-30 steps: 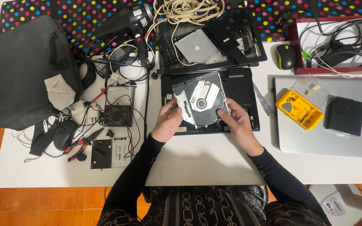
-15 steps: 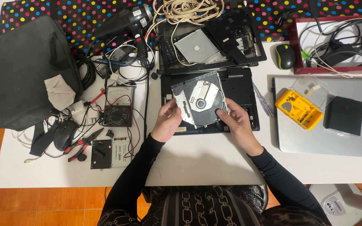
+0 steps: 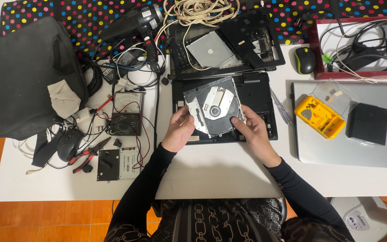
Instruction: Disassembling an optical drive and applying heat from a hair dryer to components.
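A: Where is the disc drive [image 3: 215,107]?

B: Both hands hold it above the black laptop base [image 3: 258,96], near the table's middle. Left hand [image 3: 181,129] fingers grip its left edge, right hand [image 3: 250,129] its lower right.

A: How far along?

B: It seems already out of the laptop; the base lies open, in parts.

Black bag [image 3: 27,76], hairdryer [image 3: 135,22], multimeter [image 3: 125,112], mouse [image 3: 304,60].

A flat, square disc drive [image 3: 214,106], grey metal with a round silver hub at its middle, is held tilted above an opened black laptop [image 3: 257,96], gripped at its lower left and right edges.
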